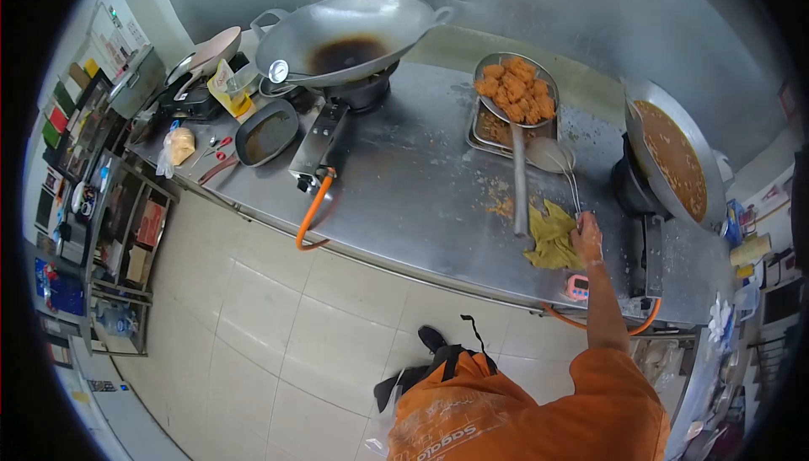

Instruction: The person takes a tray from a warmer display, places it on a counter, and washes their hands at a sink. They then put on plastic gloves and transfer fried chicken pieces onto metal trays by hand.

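My right hand [587, 238] reaches over the steel counter, its fingers closed around the handle end of a wire skimmer [549, 156]. The skimmer's pale round head lies beside a metal tray [490, 131]. Against the hand's left side is a crumpled yellow-green cloth [549, 235]; whether the fingers also touch it is unclear. A long-handled strainer [521, 179] full of fried, golden-brown pieces [516, 90] rests over the tray. Just below the hand sits a pink digital timer [577, 286]. My left hand is out of view.
On the right a wok [715, 200] of bubbling brown oil stands on a burner. Another large wok [379, 18] with dark liquid and a thermometer [279, 71] is at back left. A square pan [268, 131] and orange gas hose [313, 215] lie along the counter [404, 183].
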### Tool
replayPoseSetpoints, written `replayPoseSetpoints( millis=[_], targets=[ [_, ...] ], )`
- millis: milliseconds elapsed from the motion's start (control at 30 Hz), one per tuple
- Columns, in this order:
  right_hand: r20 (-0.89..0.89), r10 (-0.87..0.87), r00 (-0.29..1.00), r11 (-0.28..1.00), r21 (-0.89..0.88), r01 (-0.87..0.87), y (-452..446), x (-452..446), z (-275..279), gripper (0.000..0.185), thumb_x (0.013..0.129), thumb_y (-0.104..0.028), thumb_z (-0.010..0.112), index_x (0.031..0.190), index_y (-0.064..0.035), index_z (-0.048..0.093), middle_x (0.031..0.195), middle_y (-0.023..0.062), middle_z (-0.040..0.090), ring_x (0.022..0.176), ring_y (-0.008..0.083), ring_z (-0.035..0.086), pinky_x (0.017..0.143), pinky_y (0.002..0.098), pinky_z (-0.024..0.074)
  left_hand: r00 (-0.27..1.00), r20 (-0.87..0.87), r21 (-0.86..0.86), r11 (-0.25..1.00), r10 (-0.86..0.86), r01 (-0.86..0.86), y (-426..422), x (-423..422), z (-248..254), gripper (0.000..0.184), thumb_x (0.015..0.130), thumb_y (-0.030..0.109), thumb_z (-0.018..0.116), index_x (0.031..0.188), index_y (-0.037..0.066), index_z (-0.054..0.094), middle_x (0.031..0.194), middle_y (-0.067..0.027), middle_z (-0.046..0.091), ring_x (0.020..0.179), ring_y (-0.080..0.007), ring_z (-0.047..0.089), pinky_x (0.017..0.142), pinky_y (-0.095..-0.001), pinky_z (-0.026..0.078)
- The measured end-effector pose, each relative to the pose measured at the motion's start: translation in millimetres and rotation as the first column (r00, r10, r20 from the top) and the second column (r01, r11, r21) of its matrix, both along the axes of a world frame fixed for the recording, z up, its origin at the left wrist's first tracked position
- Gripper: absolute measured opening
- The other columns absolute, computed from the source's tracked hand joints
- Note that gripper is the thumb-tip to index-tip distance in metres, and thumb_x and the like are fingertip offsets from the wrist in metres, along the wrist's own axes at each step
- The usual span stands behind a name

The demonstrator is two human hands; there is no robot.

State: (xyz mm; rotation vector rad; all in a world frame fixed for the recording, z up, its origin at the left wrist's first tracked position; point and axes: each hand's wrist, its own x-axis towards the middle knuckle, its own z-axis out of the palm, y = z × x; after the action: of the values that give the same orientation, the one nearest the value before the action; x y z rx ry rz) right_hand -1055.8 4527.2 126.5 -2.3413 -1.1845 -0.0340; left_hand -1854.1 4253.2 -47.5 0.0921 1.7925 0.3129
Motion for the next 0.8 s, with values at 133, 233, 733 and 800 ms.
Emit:
replayPoseSetpoints(
  millis=[133,233,733,800],
  targets=[
    [0.138,0.055,0.989,0.997,0.049,-0.062,31,-33,6,0.034,0.069,0.000,0.056,0.102,-0.0066,0.051,0.097,0.0205,0.054,0.099,0.0415,0.051,0.083,0.0447,0.0434,1.000,0.030,0.012,1.000,-0.003,0.002,64,-47,1,0.049,0.091,0.044,0.049,0.130,0.013,0.045,0.109,-0.0078,0.058,0.099,-0.0216,0.057,0.082,-0.0390,0.047],
    [0.420,0.071,0.905,0.997,-0.005,-0.076,26,-75,-22,0.044,0.079,-0.009,0.057,0.122,-0.0006,0.050,0.114,0.0223,0.055,0.108,0.0403,0.049,0.093,0.0461,0.0399,0.994,0.082,0.021,0.997,0.075,-0.077,73,-104,4,0.048,0.091,0.045,0.050,0.127,0.014,0.048,0.103,-0.0069,0.060,0.094,-0.0215,0.058,0.076,-0.0387,0.049],
    [-0.585,0.783,-0.213,-0.285,-0.032,-0.958,465,-834,196,0.026,0.090,-0.025,0.054,0.094,-0.0005,0.062,0.080,0.0126,0.064,0.072,0.0255,0.061,0.068,0.0331,0.0478,0.674,-0.555,0.371,0.580,-0.488,0.725,570,-472,256,0.026,0.089,0.029,0.061,0.092,0.005,0.069,0.078,-0.0054,0.068,0.071,-0.0134,0.062,0.067,-0.0305,0.051],
    [-0.465,0.855,-0.231,-0.304,-0.087,-0.949,513,-892,316,0.021,0.086,-0.021,0.059,0.089,-0.0004,0.063,0.080,0.0135,0.064,0.074,0.0275,0.062,0.069,0.0345,0.0476,0.662,-0.647,0.496,0.450,-0.378,0.742,615,-500,403,0.022,0.086,0.024,0.065,0.083,0.003,0.070,0.072,-0.0060,0.067,0.065,-0.0090,0.058,0.059,-0.0258,0.047]
  ],
)
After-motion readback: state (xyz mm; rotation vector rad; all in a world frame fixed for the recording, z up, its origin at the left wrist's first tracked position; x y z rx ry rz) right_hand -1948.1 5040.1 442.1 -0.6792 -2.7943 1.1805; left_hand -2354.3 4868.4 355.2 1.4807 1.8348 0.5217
